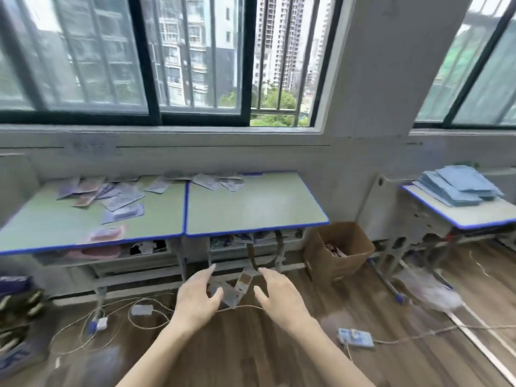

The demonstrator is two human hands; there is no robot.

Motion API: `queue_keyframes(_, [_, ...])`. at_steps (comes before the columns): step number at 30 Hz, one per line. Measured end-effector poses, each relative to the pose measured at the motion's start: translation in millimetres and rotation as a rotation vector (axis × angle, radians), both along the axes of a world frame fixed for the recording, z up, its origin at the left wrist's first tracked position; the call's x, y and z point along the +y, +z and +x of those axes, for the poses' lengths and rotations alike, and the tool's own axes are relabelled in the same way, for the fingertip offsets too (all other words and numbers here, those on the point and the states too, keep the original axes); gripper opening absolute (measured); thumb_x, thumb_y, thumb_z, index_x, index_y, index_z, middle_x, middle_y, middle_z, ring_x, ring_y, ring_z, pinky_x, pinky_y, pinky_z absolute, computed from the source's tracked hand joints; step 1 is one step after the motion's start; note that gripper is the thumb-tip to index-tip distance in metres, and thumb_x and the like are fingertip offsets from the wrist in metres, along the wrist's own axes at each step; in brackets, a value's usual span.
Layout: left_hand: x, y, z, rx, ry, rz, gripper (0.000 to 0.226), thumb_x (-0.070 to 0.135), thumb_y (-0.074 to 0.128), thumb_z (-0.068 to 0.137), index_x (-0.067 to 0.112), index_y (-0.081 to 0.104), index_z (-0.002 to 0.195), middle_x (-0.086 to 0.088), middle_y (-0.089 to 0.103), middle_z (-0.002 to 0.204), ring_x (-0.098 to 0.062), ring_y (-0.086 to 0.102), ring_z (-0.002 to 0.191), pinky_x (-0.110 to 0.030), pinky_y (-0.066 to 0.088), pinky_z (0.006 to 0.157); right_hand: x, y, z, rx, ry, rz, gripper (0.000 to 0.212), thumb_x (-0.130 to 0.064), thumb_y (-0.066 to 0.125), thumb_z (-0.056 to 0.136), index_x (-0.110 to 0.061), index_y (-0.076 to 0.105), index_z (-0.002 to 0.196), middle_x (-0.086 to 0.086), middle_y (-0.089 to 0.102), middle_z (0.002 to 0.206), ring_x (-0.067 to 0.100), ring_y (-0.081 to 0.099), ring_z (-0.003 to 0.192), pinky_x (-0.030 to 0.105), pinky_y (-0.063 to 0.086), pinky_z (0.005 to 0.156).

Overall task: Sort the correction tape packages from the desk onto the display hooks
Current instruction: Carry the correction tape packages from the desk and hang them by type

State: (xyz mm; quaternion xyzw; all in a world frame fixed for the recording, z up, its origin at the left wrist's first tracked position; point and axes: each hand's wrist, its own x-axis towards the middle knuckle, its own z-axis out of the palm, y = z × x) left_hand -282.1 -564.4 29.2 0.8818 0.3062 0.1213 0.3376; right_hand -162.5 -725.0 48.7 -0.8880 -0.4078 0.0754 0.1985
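Packages (pixel 120 201) were mostly strewn flat over the far part of the left desk (pixel 55 224), a few more spilling onto the back edge of the right desk (pixel 257 208), and one pinkish one (pixel 105 233) sat right at the near edge. Your left hand (pixel 198 298) and right hand (pixel 279 294) were out in front and below desk height, fingers spread and loose. There was a small flat card-like piece (pixel 227 296) between them, but with the blur I couldn't tell if your left thumb actually had it or what it was. No display hooks in view at all. These looked like thin card-and-blister packs, so I'd guess light, fairly stiff, a bit slick on the plastic face. You'd probably have done best pinching each by its top edge, near where a hang hole would be, not by the bubble.
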Motion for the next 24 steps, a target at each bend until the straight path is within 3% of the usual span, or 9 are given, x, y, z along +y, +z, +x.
queue_keyframes(4, [41.5, -1.8, -11.2, 0.024, 0.116, -0.016, 0.061, 0.031, 0.062, 0.087, 0.017, 0.046, 0.144, -0.002, 0.051, 0.146, -0.017, 0.044, 0.136, -0.026, 0.028, 0.112, 57.5, -6.2, 9.5, 0.063, 0.087, 0.02, 0.051, -0.034, 0.044, 0.099, -0.017, 0.036, 0.147, -0.001, 0.043, 0.148, 0.012, 0.038, 0.135, 0.02, 0.024, 0.111])
queue_keyframes(11, [95.7, -6.6, -1.9, 0.026, 0.289, -0.044, 0.058, 0.024, 0.064, 0.09, 0.019, 0.045, 0.145, 0.0, 0.049, 0.146, -0.018, 0.05, 0.131, -0.03, 0.033, 0.113, 139.1, -19.8, 38.2, 0.115, 0.229, -0.015, 0.052, -0.035, 0.044, 0.099, -0.017, 0.036, 0.147, 0.0, 0.043, 0.148, 0.013, 0.04, 0.135, 0.02, 0.026, 0.109])
queue_keyframes(14, [120.3, -11.2, 20.6, 0.007, 0.322, -0.059, 0.058, 0.023, 0.064, 0.09, 0.021, 0.045, 0.145, 0.001, 0.049, 0.147, -0.019, 0.052, 0.128, -0.035, 0.037, 0.111, 172.7, -24.0, 64.2, 0.128, 0.272, -0.007, 0.051, -0.034, 0.043, 0.1, -0.017, 0.035, 0.147, 0.0, 0.043, 0.148, 0.014, 0.04, 0.135, 0.022, 0.028, 0.108])
queue_keyframes(19, [168.2, -16.2, 81.5, -0.01, 0.385, -0.05, 0.056, 0.019, 0.066, 0.089, 0.017, 0.049, 0.142, -0.001, 0.051, 0.144, -0.018, 0.045, 0.135, -0.029, 0.029, 0.113, 235.7, -36.1, 130.0, 0.108, 0.318, -0.036, 0.049, -0.033, 0.042, 0.1, -0.015, 0.037, 0.145, 0.003, 0.045, 0.145, 0.018, 0.042, 0.132, 0.026, 0.03, 0.108])
queue_keyframes(24, [212.4, -21.4, 142.7, 0.092, 0.387, -0.052, 0.055, 0.024, 0.065, 0.09, 0.017, 0.049, 0.142, 0.0, 0.052, 0.144, -0.017, 0.045, 0.135, -0.027, 0.029, 0.112, 298.9, -46.7, 202.8, 0.103, 0.324, -0.099, 0.05, -0.033, 0.04, 0.1, -0.015, 0.035, 0.146, 0.004, 0.043, 0.146, 0.023, 0.043, 0.132, 0.031, 0.031, 0.109])
